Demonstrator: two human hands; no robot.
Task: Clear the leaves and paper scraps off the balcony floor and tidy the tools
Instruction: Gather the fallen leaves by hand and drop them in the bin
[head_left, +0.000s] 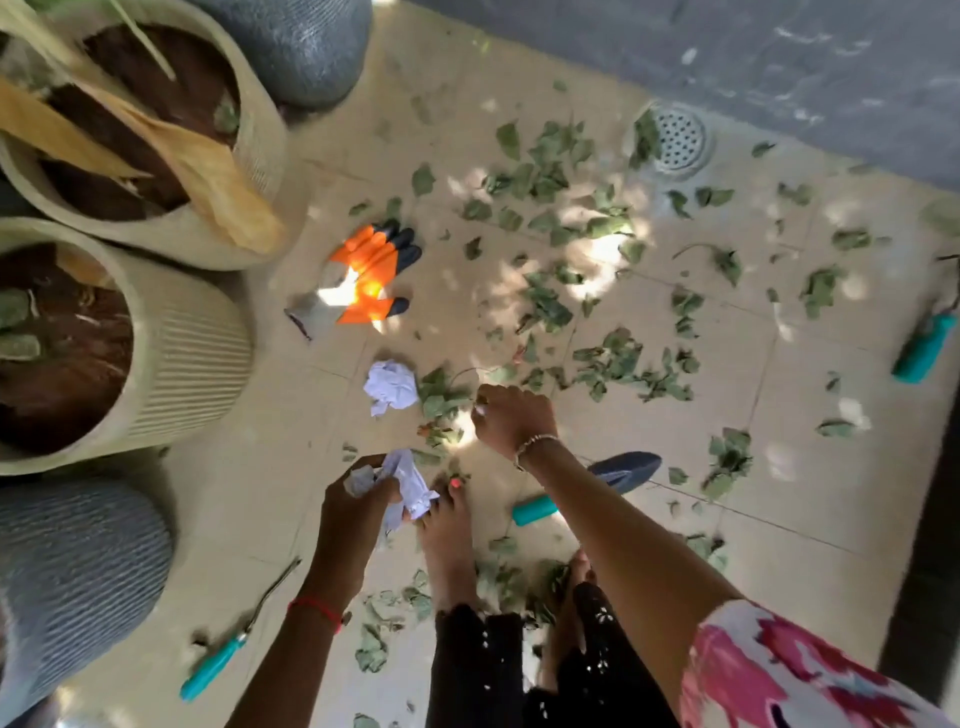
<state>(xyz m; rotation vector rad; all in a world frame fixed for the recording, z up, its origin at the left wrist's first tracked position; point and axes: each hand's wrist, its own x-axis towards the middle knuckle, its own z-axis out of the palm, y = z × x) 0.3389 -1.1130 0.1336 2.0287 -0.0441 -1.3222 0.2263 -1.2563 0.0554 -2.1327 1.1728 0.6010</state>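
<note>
Balcony tiles (311, 395) under leaves (613, 358): both hands down gathering paper.
Left hand (363, 493) grips a paper wad (410, 480) just above the foot (447, 535). Right hand (511, 421), fingers bunched, pinches what looks like a small white scrap (479, 413) among the leaves. A paper ball (392, 387) lies on the floor just left of it. Best to pass the scrap into the wad, take the ball next, then scoop leaves in handfuls; gloves (371, 275) and teal-handled tools (213, 667) can wait.

Person wears red thread (318, 606), silver bracelet (535, 446), floral sleeve (779, 670), black trousers (478, 670).
</note>
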